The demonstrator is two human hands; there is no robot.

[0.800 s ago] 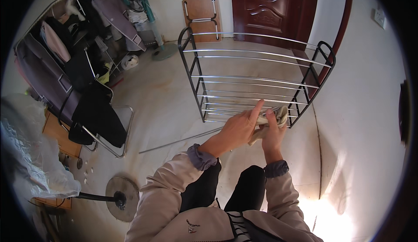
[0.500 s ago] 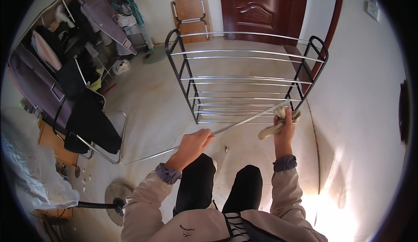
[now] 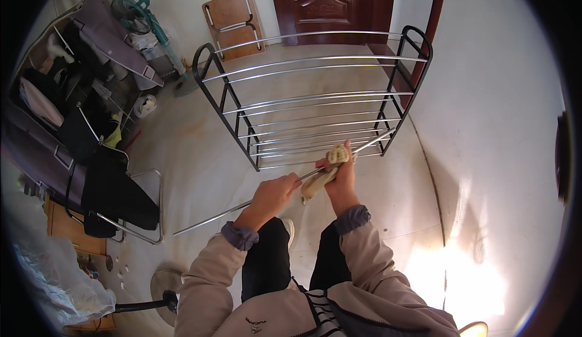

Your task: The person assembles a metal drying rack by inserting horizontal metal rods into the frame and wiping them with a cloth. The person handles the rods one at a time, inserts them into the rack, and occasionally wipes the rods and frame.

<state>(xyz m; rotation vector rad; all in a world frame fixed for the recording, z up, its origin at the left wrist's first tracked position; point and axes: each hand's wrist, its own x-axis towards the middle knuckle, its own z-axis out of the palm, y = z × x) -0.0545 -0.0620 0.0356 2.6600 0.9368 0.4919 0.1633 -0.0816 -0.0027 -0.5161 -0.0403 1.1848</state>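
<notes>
Beige cloth point(image 3: 315, 183) clenched in right grip point(image 3: 344, 182) has neared left grip point(image 3: 271, 199), clasped round rod point(image 3: 212, 218)

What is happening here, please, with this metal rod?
A person's left hand grips a thin silver rod, while the right hand holds a bunched beige cloth around or against it; which is unclear. Ahead stands a black-framed rack with silver bars. Whether the rod's far end touches it, I cannot tell.

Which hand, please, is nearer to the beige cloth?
Right: the right hand grips the cloth at the metal rod, while the left hand holds that rod to the cloth's left.
</notes>
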